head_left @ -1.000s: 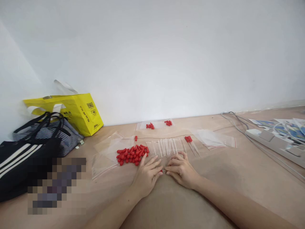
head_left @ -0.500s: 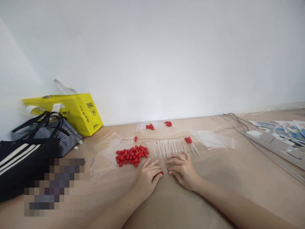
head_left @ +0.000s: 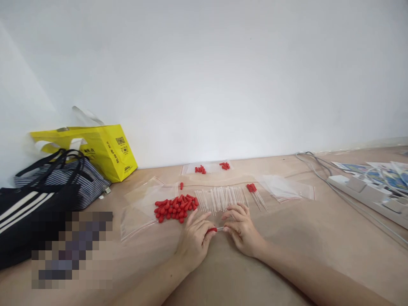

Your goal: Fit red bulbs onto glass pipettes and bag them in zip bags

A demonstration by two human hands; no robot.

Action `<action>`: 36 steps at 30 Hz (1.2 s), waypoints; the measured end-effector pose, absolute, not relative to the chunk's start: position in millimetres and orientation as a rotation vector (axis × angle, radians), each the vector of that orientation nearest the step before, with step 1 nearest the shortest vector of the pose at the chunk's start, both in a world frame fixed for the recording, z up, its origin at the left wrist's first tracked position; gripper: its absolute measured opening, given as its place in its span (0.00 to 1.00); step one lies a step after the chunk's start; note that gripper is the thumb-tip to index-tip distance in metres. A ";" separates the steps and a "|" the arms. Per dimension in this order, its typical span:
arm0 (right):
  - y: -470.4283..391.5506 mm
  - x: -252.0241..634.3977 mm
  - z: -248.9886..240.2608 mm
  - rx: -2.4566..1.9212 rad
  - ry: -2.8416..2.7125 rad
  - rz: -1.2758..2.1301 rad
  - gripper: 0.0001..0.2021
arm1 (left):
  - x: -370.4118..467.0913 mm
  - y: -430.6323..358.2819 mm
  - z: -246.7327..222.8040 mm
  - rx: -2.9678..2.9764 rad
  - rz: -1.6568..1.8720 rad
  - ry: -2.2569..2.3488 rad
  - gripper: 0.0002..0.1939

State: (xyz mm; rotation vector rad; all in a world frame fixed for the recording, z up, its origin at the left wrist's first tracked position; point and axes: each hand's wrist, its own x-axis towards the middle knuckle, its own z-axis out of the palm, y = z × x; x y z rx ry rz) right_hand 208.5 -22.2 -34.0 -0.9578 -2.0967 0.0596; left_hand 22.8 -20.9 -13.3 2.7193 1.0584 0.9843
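My left hand [head_left: 196, 238] pinches a red rubber dropper bulb [head_left: 212, 230] between thumb and fingers. From the right, my right hand [head_left: 242, 229] grips a thin clear dropper tube [head_left: 220, 229], whose near end meets the bulb's mouth; how deep it sits I cannot tell. A heap of red bulbs [head_left: 175, 208] lies just beyond my left hand. Past both hands is a row of loose clear tubes [head_left: 219, 199]. Several droppers with red bulbs fitted [head_left: 257, 196] rest beyond my right hand.
Clear zip bags [head_left: 140, 216] lie left, with another bag [head_left: 287, 188] at right. Behind are small red bulbs [head_left: 200, 169] on a bag. A yellow bag [head_left: 108, 148] and black bag [head_left: 38, 208] stand left; a white power strip [head_left: 366, 197] with cables sits right.
More of the red bulb now shows between my left fingers. My fingers have shifted slightly around the bulb and tube; the other things stay where they were.
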 end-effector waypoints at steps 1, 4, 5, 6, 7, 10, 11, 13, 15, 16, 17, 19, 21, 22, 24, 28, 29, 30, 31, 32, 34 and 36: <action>-22.1 208.5 -34.0 -0.955 -2.097 0.065 0.09 | 23.2 -21.3 -13.3 2.723 0.993 1.057 0.07; -21.3 208.1 -34.0 -0.942 -2.105 0.087 0.09 | 24.1 -21.7 -13.0 2.727 1.007 1.054 0.07; -20.8 207.9 -34.0 -0.943 -2.111 0.094 0.09 | 24.1 -21.5 -12.9 2.724 1.004 1.054 0.07; -20.3 207.7 -33.9 -0.951 -2.117 0.102 0.09 | 23.8 -21.2 -12.9 2.720 0.997 1.057 0.07; -19.7 207.7 -33.6 -0.966 -2.123 0.112 0.09 | 23.2 -20.8 -13.0 2.715 0.990 1.067 0.07; -18.2 209.2 -32.0 -1.023 -2.140 0.128 0.09 | 19.5 -18.6 -14.1 2.714 0.966 1.114 0.06; -17.9 210.5 -31.1 -1.036 -2.149 0.124 0.09 | 17.9 -17.9 -14.5 2.719 0.963 1.129 0.05; -18.0 214.0 -29.1 -1.040 -2.181 0.102 0.09 | 15.0 -16.6 -15.0 2.732 0.970 1.137 0.05; -18.7 218.0 -27.3 -1.032 -2.216 0.064 0.08 | 13.3 -16.0 -14.6 2.745 0.994 1.123 0.04; -19.2 219.7 -26.6 -1.028 -2.230 0.042 0.08 | 13.0 -15.9 -14.1 2.753 1.011 1.113 0.05; -19.7 221.0 -26.2 -1.027 -2.239 0.022 0.07 | 12.9 -15.8 -13.6 2.765 1.026 1.102 0.05; -20.7 222.1 -26.2 -1.023 -2.250 -0.019 0.07 | 12.8 -15.7 -12.7 2.792 1.043 1.089 0.05; -21.6 221.7 -27.1 -1.017 -2.255 -0.069 0.08 | 12.1 -15.1 -12.7 2.821 1.009 1.101 0.06; -21.9 221.6 -27.8 -1.014 -2.254 -0.100 0.08 | 11.3 -14.6 -13.1 2.834 0.975 1.117 0.06; -21.3 222.9 -29.5 -1.027 -2.233 -0.162 0.08 | 9.0 -13.2 -14.4 2.847 0.905 1.176 0.09; -12.3 237.4 -32.1 -1.284 -2.042 -0.248 0.10 | 4.5 -10.2 -17.8 2.819 0.868 1.309 0.22; -8.1 243.0 -32.3 -1.402 -1.966 -0.265 0.11 | 4.1 -9.8 -18.4 2.812 0.865 1.322 0.22; -3.4 248.7 -32.3 -1.526 -1.888 -0.278 0.11 | 4.0 -9.5 -18.9 2.807 0.858 1.323 0.21; 1.7 254.2 -32.1 -1.649 -1.814 -0.287 0.11 | 4.2 -9.4 -19.2 2.804 0.845 1.316 0.20; 6.9 259.0 -31.8 -1.761 -1.752 -0.286 0.11 | 4.6 -9.4 -19.3 2.800 0.835 1.306 0.18; 17.0 265.4 -31.1 -1.942 -1.665 -0.263 0.11 | 5.9 -9.2 -19.0 2.789 0.828 1.286 0.14; 25.5 267.3 -30.2 -2.064 -1.637 -0.227 0.11 | 7.2 -8.6 -18.2 2.782 0.834 1.267 0.10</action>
